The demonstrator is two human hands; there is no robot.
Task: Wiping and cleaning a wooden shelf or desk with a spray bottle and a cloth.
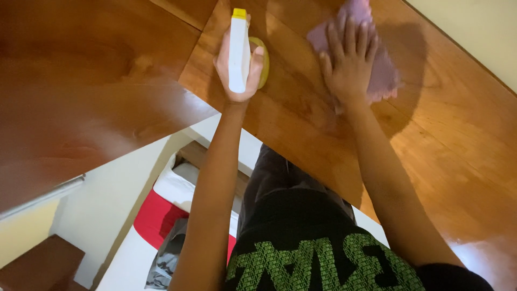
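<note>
My left hand (pixel 253 73) is shut around a white spray bottle (pixel 238 54) with a yellow tip and a yellow part behind it. It holds the bottle against a glossy brown wooden surface (pixel 441 134). My right hand (pixel 349 62) lies flat, fingers spread, on a light purple cloth (pixel 385 73) and presses it onto the same wood. The cloth sticks out past my fingers on the far side and to the right. Both arms reach out from my body, and the hands are about a hand's width apart.
A second glossy wooden panel (pixel 81 91) fills the upper left, with its edge meeting the first. Below the wood I see a white and red padded thing (pixel 156 215), a grey cloth (pixel 167 258) and a brown wooden piece (pixel 37 264). A cream wall (pixel 474 27) borders the top right.
</note>
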